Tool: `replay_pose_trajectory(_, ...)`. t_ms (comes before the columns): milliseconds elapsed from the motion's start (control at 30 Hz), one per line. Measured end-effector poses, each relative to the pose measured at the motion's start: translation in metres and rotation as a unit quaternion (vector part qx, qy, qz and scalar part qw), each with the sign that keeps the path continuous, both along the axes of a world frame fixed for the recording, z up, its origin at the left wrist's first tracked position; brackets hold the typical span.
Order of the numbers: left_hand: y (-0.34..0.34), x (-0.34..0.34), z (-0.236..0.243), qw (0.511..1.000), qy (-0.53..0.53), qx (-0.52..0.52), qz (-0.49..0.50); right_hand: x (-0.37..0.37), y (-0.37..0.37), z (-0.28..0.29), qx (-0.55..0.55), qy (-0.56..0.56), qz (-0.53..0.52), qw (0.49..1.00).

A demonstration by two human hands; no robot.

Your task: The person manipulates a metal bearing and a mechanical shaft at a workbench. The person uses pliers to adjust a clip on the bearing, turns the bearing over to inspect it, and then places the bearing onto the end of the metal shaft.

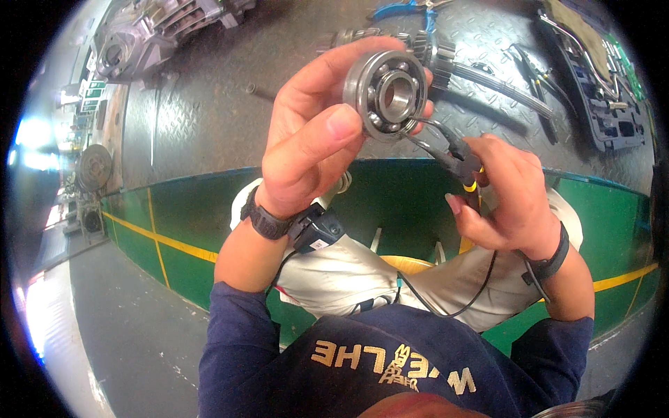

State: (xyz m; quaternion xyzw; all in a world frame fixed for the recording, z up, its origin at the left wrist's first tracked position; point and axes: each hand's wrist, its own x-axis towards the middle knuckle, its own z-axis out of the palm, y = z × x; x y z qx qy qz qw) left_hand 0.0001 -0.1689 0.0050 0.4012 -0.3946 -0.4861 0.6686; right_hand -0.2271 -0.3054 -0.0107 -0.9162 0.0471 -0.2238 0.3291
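Observation:
My left hand (306, 132) is closed around a steel ball bearing (383, 99), thumb on the near side and fingers behind it. The bearing is tilted so its face, balls and centre hole show. In my right hand (512, 191) is a pair of snap ring pliers (460, 160), black with some yellow on the handles. Their thin bent tips are spread at the bearing's lower right edge; whether they grip a ring there I cannot tell. Behind the bearing, a toothed gear shaft (440, 59) lies on the bench, partly hidden by my left hand.
The metal bench top (209, 104) has a raised tread pattern. A grey cast housing (153, 38) stands at the far left. To the right lie a pair of pliers (535, 73) and a dark tool case (617, 129) with wrenches. A blue tool (404, 10) lies at the far edge.

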Motion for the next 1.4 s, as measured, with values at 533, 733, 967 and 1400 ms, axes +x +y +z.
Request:
replay_pose_trajectory(533, -0.001, 0.000, -0.009, 0.999, -0.024, -0.022, -0.012, 0.001, 0.004, -0.002, 0.014, -0.028, 0.008, 0.999)
replay_pose_trajectory(733, -0.002, -0.003, -0.011, 0.999, -0.038, -0.025, 0.011, 0.000, 0.003, 0.001, 0.029, -0.008, 0.031, 0.999)
replay_pose_trajectory(967, 0.002, -0.002, -0.010, 0.999, -0.030, 0.022, -0.008, -0.002, 0.003, -0.002, 0.001, -0.025, 0.030, 0.999)
replay_pose_trajectory(1400, 0.006, 0.008, -0.007, 0.994, 0.041, 0.062, -0.082, -0.001, 0.005, -0.005, -0.001, -0.032, -0.006, 0.999)
